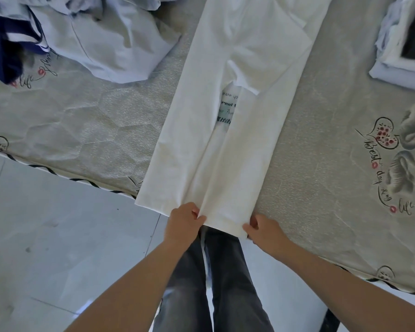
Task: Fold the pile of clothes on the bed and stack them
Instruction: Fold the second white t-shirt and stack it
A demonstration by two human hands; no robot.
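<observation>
White shirt (pixel 240 130), both side panels folded in over its printed front, lies as a long strip on the bed (pixel 86 121), running from 12 o'clock down to the mattress edge at 6 o'clock. Left hand (pixel 183 222) pinches the hem at the inner fold; right hand (pixel 265 232) pinches the hem's right corner, just beside it. Unfolded clothes (pixel 110 41), pale grey with a navy piece, sit heaped at 10 o'clock. A folded stack (pixel 398 68) with a dark item on top rests at 2 o'clock. No containers are visible. Tiled floor (pixel 58 236) and grey trousers (pixel 216 283) show below.
</observation>
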